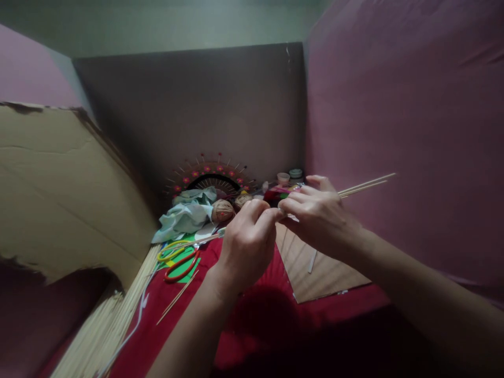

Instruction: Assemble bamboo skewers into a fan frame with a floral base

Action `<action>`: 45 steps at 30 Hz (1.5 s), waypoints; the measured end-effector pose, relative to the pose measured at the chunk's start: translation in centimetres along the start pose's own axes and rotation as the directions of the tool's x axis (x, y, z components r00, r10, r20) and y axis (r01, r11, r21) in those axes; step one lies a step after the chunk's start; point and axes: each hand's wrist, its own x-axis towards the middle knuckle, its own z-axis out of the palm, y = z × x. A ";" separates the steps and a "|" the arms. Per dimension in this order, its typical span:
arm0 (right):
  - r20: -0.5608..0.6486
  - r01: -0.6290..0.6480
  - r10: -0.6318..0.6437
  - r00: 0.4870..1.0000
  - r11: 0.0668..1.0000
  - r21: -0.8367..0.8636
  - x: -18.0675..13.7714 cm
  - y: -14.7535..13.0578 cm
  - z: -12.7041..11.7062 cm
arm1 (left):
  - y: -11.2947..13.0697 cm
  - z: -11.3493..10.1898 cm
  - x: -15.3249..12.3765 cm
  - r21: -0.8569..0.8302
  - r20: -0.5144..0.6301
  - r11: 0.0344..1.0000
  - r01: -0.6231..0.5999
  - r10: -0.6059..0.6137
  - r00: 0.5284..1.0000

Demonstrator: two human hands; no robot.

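Note:
My left hand (pixel 249 239) and my right hand (pixel 325 214) meet in front of me, both closed around thin wooden sticks (pixel 366 185). The stick ends stick out past my right hand to the upper right. Other ends run left from my left hand, over a pair of scissors (pixel 181 274) with one yellow and one red handle loop. Between my fingertips there is a small pale bit that I cannot make out. Below my right hand lies a brown board (pixel 328 273) with a short pale strip (pixel 312 262) on it.
Red cloth (pixel 260 325) covers the surface. A bundle of long sticks (pixel 92 333) and a torn cardboard sheet (pixel 66 189) are at left. Farther back are a twine ball (pixel 222 211), pale fabric (pixel 183 218), small pots (pixel 283 179) and a fan-shaped piece with red flowers (pixel 207 169).

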 end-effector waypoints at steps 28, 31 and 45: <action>-0.121 -0.013 0.009 0.993 1.000 -0.028 0.6 -0.3 -0.3 | 0.2 -2.1 0.0 0.078 0.028 0.996 -0.038 0.036 0.999; -0.094 -0.003 0.000 0.996 0.999 -0.036 0.6 -0.3 -0.2 | -0.1 -2.4 -0.3 0.039 -0.038 0.999 -0.021 0.022 0.999; -0.116 0.040 -0.054 0.992 0.992 -0.122 0.8 -0.1 0.0 | 0.8 -1.3 -5.4 -0.211 0.049 0.851 0.482 -0.483 0.874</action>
